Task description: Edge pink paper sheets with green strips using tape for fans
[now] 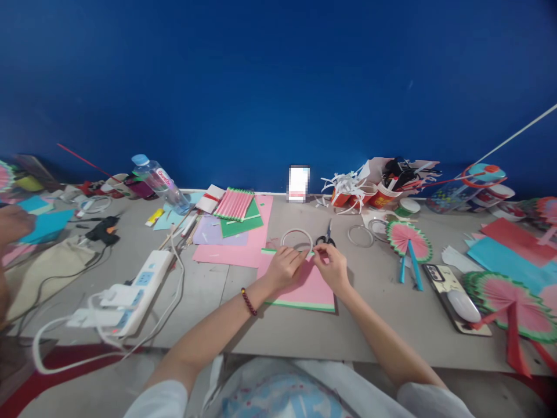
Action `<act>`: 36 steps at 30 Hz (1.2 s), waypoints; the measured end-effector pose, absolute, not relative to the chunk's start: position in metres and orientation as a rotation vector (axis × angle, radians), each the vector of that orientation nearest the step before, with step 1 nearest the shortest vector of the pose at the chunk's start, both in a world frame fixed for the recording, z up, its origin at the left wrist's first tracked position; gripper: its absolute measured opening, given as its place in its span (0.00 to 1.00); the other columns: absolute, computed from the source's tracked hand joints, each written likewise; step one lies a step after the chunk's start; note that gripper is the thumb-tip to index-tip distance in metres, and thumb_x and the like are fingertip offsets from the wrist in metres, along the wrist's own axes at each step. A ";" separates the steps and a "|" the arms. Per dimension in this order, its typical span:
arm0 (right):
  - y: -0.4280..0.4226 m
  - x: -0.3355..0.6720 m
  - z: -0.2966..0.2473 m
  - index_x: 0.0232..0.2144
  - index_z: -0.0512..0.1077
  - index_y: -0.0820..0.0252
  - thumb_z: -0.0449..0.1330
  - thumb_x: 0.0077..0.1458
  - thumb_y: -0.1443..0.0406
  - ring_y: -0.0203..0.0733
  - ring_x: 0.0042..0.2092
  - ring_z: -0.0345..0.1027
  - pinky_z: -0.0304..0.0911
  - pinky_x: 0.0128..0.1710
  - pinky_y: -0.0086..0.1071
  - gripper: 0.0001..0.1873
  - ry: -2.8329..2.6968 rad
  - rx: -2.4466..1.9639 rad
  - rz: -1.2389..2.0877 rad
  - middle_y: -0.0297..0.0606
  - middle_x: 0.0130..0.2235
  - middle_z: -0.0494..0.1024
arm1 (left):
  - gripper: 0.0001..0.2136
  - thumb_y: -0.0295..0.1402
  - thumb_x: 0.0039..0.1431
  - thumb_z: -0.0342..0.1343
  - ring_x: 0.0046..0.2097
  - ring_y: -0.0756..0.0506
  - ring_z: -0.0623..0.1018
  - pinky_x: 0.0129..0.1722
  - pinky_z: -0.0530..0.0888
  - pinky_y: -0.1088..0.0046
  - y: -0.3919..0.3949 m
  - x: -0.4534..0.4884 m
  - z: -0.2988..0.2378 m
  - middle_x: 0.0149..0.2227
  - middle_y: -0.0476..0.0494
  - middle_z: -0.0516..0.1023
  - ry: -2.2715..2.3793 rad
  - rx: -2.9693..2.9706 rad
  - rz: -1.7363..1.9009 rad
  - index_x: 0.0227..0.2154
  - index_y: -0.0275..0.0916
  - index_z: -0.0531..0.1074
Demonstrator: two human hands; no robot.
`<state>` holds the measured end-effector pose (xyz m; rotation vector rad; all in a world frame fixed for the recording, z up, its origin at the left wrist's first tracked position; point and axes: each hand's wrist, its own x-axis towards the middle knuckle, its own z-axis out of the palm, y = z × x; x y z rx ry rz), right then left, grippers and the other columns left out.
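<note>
A pink sheet of paper point(319, 283) with green strips along its far and near edges lies in front of me. My left hand point(286, 268) is over its far edge, fingers bent and pressed together on the strip. At the far right corner my right hand point(331, 267) pinches the edge between thumb and fingers, close to the left fingertips. Just beyond them is a white roll of tape point(297, 231), seen as a ring, partly hidden by the hands. Black-handled scissors point(326, 237) lie behind my right hand.
A white power strip point(145, 293) with cables and a tilted bottle point(163, 183) are left. Pleated pink-green paper point(235, 204) lies on sheets at the back. Cups of paper scraps point(348, 194), paper fans point(409, 242) and a phone point(439, 281) are right. Another person's hand point(15, 223) shows far left.
</note>
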<state>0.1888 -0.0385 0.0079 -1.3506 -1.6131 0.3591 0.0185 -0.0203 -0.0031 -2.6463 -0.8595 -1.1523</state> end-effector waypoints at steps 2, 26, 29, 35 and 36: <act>-0.039 0.189 0.008 0.32 0.71 0.58 0.54 0.53 0.67 0.38 0.31 0.70 0.69 0.33 0.31 0.06 -1.605 -1.357 0.371 0.37 0.31 0.76 | 0.14 0.24 0.61 0.44 0.32 0.45 0.73 0.31 0.63 0.67 -0.020 0.019 -0.004 0.26 0.44 0.73 -0.871 -2.650 -1.155 0.48 0.33 0.67; -0.040 0.190 0.008 0.34 0.73 0.58 0.53 0.57 0.66 0.39 0.32 0.70 0.66 0.34 0.32 0.08 -1.711 -1.292 0.202 0.38 0.30 0.77 | 0.16 0.25 0.62 0.43 0.31 0.45 0.73 0.31 0.63 0.67 -0.019 0.018 -0.007 0.25 0.44 0.73 -0.937 -2.659 -1.150 0.50 0.33 0.66; -0.040 0.191 0.009 0.34 0.73 0.57 0.52 0.57 0.66 0.39 0.32 0.70 0.66 0.35 0.32 0.09 -1.737 -1.292 0.166 0.38 0.30 0.77 | 0.16 0.23 0.61 0.42 0.30 0.46 0.73 0.30 0.62 0.68 -0.020 0.019 -0.007 0.25 0.45 0.73 -0.922 -2.648 -1.157 0.50 0.33 0.65; -0.039 0.193 0.009 0.33 0.73 0.57 0.51 0.57 0.67 0.40 0.31 0.69 0.65 0.34 0.33 0.11 -1.826 -1.344 0.061 0.38 0.29 0.76 | 0.16 0.23 0.60 0.43 0.30 0.46 0.73 0.30 0.62 0.68 -0.018 0.018 -0.008 0.24 0.46 0.73 -0.896 -2.661 -1.168 0.49 0.34 0.66; -0.038 0.194 0.009 0.33 0.73 0.57 0.51 0.57 0.67 0.40 0.31 0.69 0.65 0.35 0.33 0.11 -1.844 -1.340 0.043 0.39 0.29 0.77 | 0.15 0.24 0.60 0.44 0.30 0.46 0.73 0.30 0.62 0.68 -0.018 0.018 -0.008 0.25 0.46 0.73 -0.908 -2.668 -1.172 0.49 0.34 0.66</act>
